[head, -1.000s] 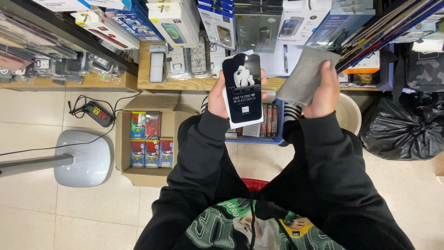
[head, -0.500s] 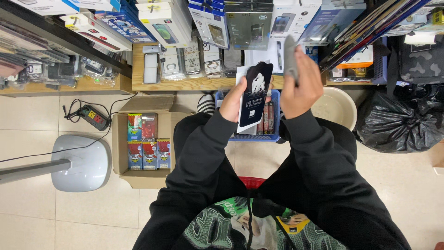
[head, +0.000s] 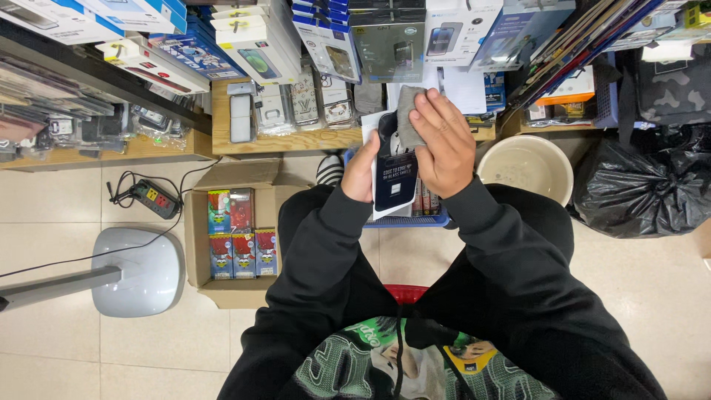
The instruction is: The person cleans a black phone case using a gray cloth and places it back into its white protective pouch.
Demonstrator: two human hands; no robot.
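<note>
My left hand (head: 362, 172) grips the left edge of a flat dark package (head: 395, 178) with white print and a white border, held upright in front of me. My right hand (head: 443, 144) presses a folded grey cloth (head: 408, 118) against the package's upper part, fingers curled over the cloth. Both black sleeves reach forward from my lap. A blue crate (head: 415, 219) sits on the floor right under the package, partly hidden by it.
Wooden shelves (head: 296, 141) ahead hold boxed and bagged phone accessories. An open cardboard box (head: 200, 222) with colourful packs stands at left, beside a power strip (head: 155, 198) and a white stand base (head: 137, 270). A beige bucket (head: 527, 167) and black rubbish bag (head: 644, 189) sit right.
The package has been turned so its printed dark side faces me. My right hand brought the grey cloth from beside the package onto its top.
</note>
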